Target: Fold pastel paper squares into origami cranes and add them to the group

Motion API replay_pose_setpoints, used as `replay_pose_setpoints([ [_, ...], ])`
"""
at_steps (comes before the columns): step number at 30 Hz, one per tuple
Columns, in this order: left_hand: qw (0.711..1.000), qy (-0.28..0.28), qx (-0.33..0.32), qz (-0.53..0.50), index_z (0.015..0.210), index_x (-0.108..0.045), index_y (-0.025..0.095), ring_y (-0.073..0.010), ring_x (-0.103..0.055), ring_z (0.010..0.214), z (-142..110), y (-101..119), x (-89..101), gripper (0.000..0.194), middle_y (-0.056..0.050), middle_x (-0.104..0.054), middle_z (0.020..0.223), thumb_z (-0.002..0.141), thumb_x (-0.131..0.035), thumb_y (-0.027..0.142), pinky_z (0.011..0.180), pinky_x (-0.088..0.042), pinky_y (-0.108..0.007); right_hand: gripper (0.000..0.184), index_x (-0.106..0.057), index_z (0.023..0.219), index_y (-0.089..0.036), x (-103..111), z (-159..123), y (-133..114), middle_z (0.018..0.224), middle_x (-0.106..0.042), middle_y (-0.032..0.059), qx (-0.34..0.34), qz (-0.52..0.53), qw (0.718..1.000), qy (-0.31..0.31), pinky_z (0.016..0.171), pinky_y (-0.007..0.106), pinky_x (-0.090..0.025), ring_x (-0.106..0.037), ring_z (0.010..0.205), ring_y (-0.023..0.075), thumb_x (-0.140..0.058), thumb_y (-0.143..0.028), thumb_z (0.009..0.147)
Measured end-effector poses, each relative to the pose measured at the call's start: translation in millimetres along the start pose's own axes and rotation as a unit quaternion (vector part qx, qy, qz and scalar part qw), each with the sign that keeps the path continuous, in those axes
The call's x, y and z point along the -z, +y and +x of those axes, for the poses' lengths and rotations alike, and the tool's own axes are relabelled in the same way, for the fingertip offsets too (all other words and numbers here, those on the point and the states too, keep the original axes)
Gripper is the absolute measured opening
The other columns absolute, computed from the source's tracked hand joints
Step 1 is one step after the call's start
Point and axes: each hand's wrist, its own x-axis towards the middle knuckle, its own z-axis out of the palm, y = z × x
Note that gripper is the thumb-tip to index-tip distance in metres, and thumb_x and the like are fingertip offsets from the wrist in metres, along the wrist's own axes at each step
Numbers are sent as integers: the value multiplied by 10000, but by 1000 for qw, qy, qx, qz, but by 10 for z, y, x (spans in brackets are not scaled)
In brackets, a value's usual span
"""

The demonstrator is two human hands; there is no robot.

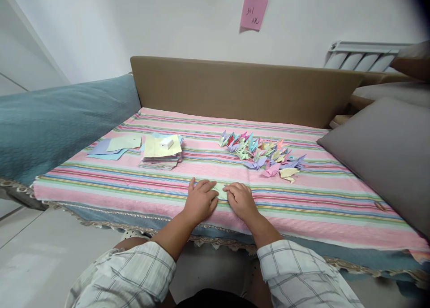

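We have a crowd of finished cranes (pixel 251 150) between one and two o'clock from our hands, in many colours, some overlapping. The pale green sheet (pixel 220 189) lies flat between our hands, narrow and seemingly part-folded, so we judge this one early. Our left hand (pixel 200 201) rests over its left end, fingers loosely bent; our right hand (pixel 239 200) has curled fingertips on the other end. We cannot tell whether either pinches or only presses. At ten o'clock a thick stack (pixel 161 153) of flat paper remains, topped by a white block (pixel 166 142); beyond it, towards nine, lie a few loose sheets (pixel 125 142).

We work on a sofa seat spread with a striped cloth (pixel 201 126). The brown backrest (pixel 235 90) stands at twelve, a blue armrest (pixel 67 119) near ten, a grey cushion (pixel 379 151) between two and three. Just past twelve, a pink note (pixel 254 10) hangs on the white wall (pixel 174 25); a radiator (pixel 364 59) shows at two.
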Motion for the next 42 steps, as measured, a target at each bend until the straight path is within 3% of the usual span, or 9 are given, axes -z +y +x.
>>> replay_pose_setpoints([
  [7, 1000, 1, 13, 18, 841, -665, 265, -264, -476, 1124, 21, -22, 19, 178, -34, -568, 1246, 759, -540, 169, 1008, -231, -547, 315, -658, 954, -245, 10, -10, 4, 919, -645, 22, 11, 7, 999, -31, 859, 348, -323, -536, 921, 187, -407, -131, 803],
  [10, 1000, 2, 19, 2, 832, -659, 231, -278, -484, 1101, 24, 13, 24, 152, -71, -562, 1246, 783, -565, 339, 975, -290, -521, 301, -669, 930, -244, 2, -11, 18, 995, -632, 36, 16, 3, 1000, -20, 857, 352, -339, -516, 963, 200, -431, -130, 785],
  [13, 1000, 3, 22, 0, 845, -646, 208, -297, -483, 1086, 19, 46, 14, 364, -107, -540, 1263, 733, -581, 548, 951, -327, -505, 293, -665, 923, -249, 7, -8, 31, 1152, -598, 29, 33, 7, 999, -17, 897, 372, -330, -479, 1065, 213, -446, -123, 775],
  [24, 998, -19, 50, 27, 936, -604, 192, -331, -418, 1179, -1, 119, -15, 577, -140, -448, 1347, 643, -567, 688, 977, -312, -509, 299, -654, 920, -255, 57, -7, 4, 972, -643, 23, 32, 8, 999, -19, 928, 397, -268, -515, 974, 194, -439, -112, 771],
  [30, 996, -55, 60, 29, 1002, -582, 212, -327, -389, 1213, -21, 131, 32, 415, -114, -405, 1387, 656, -675, 420, 986, -306, -522, 289, -657, 905, -250, 57, -20, 0, 910, -651, 24, 43, -5, 999, -23, 935, 407, -270, -527, 940, 195, -440, -115, 770],
  [34, 996, -84, 26, 26, 1050, -595, 221, -316, -384, 1223, -13, 52, 112, 367, -109, -408, 1386, 690, -637, 280, 983, -325, -500, 257, -665, 852, -241, 60, -26, 17, 1095, -609, 46, 77, -12, 997, -11, 924, 400, -302, -479, 1062, 226, -478, -118, 726],
  [37, 996, -81, -11, 34, 1100, -596, 233, -305, -368, 1241, 2, -23, 129, 368, -103, -404, 1391, 737, -562, 190, 982, -332, -489, 254, -649, 852, -240, 71, -32, 26, 1264, -539, 28, 112, -9, 993, -30, 989, 438, -238, -407, 1185, 243, -495, -115, 693],
  [42, 994, -76, -39, 64, 1109, -604, 258, -309, -371, 1242, 36, -84, 89, 344, -41, -436, 1385, 814, -463, 151, 991, -312, -532, 177, -636, 861, -254, 94, -42, 8, 1185, -609, 6, 107, -12, 993, -48, 958, 440, -246, -471, 1079, 224, -536, -184, 733],
])
